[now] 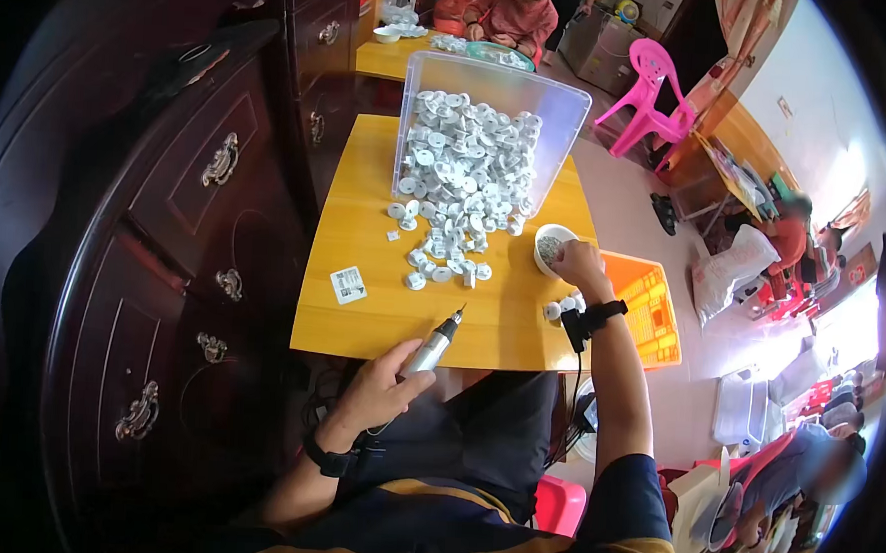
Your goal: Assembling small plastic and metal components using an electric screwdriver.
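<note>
My left hand (pixel 377 388) grips pen-type electric screwdriver (pixel 437 342), tip over near edge of yellow table (pixel 361 312). My right hand (pixel 576 265) dips into small white bowl (pixel 551 247), fingers curled, contents unclear. White plastic parts (pixel 457 192) spill from tipped clear bin (pixel 492 109) left of bowl. Judgement: pick one screw only, keep driver upright.

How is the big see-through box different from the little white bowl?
The see-through box is big, square-cornered and tipped on its side, spilling white plastic pieces onto the yellow table. The white bowl is small, round and upright, with small grey bits inside and the right hand reaching into it. Both sit on the table and hold small parts.
</note>
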A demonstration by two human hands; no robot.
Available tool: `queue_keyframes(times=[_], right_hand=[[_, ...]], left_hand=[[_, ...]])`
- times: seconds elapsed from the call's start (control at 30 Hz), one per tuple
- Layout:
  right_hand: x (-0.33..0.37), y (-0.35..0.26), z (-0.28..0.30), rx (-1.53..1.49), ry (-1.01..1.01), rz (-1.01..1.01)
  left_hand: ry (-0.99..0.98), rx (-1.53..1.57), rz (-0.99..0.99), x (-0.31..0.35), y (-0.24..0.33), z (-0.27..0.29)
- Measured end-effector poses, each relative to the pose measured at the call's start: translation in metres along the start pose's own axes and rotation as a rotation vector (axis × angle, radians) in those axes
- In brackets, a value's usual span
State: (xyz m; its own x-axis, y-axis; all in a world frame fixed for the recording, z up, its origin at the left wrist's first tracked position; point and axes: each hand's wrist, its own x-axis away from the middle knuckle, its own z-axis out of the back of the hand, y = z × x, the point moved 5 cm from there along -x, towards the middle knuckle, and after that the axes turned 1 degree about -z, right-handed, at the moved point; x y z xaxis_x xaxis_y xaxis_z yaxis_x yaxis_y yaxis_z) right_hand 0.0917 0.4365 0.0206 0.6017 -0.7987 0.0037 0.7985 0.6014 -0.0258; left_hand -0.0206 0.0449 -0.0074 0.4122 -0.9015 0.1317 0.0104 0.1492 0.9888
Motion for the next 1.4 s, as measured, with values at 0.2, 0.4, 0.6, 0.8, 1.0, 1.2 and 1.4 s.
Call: queue_keyframes(times=[0.2, 0.4, 0.6, 0.8, 1.0, 1.2, 1.4], right_hand=[[0.000, 0.001, -0.003, -0.054, 0.039, -0.010], [0.001, -0.002, 0.001, -0.155, 0.060, 0.025], [0.008, 0.002, 0.013, -0.384, 0.261, 0.042], [0.018, 0.007, 0.011, -0.733, 0.354, -0.004], [0.021, 0.009, 0.003, -0.692, 0.336, 0.004], [0.046, -0.017, 0.015, -0.982, 0.171, -0.072], [0.093, -0.075, -0.016, -1.658, -0.216, -0.021]], left_hand=[[-0.058, -0.025, 0.034, 0.000, 0.009, 0.004], [-0.046, -0.021, 0.033, 0.001, 0.006, 0.002], [-0.047, -0.012, 0.011, 0.001, 0.008, 0.000], [-0.009, -0.004, -0.031, 0.000, 0.006, 0.000], [-0.004, -0.006, -0.067, -0.001, 0.004, -0.001], [0.013, -0.004, -0.091, 0.002, 0.012, 0.001], [0.023, -0.005, -0.151, 0.002, 0.020, 0.001]])
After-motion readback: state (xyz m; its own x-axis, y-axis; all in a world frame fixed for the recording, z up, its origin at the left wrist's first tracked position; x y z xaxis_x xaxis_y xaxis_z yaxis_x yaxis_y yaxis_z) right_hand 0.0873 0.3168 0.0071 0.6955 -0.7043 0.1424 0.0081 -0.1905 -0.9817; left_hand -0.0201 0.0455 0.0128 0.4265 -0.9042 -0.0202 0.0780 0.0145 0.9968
